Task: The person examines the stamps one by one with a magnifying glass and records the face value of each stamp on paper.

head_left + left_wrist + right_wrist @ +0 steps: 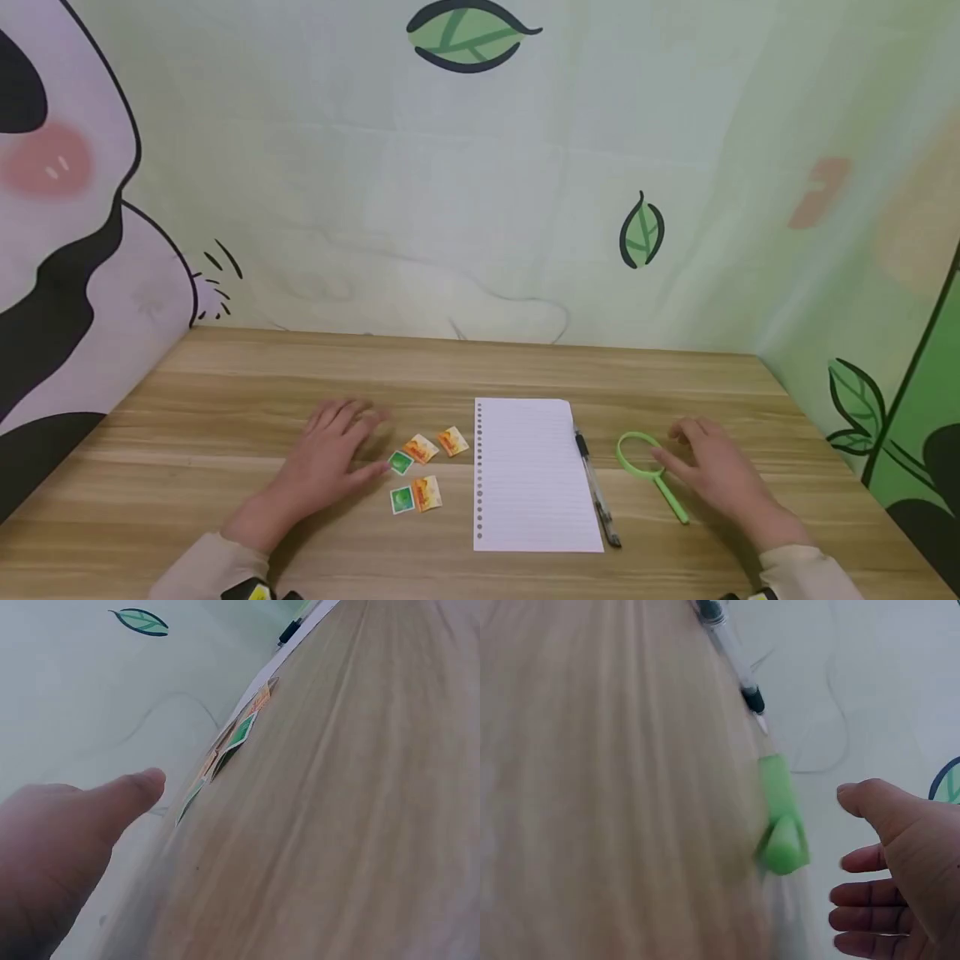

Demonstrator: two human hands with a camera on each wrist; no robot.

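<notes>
My left hand (pixel 322 458) is low over the wooden table, fingers spread, thumb tip right by a green stamp (pixel 400 463). Near it are an orange stamp (pixel 421 449), another orange one (pixel 453 442), and a lower pair, one green (pixel 402 499) and one orange (pixel 427 493). In the left wrist view the thumb (pixel 124 799) points toward the stamps with nothing in its grasp. On the other side, my right hand (pixel 716 471) hovers beside a green magnifying glass (pixel 671 500), thumb tip close to its ring. Its fingers are loosely bent and hold nothing in the right wrist view.
A lined, hole-punched sheet of paper (pixel 528 475) lies between the hands. Along its right edge is a pen (pixel 597 492) with a black grip. Behind the table (pixel 360 367) hangs a pale cloth backdrop (pixel 337 167) printed with leaves and a panda.
</notes>
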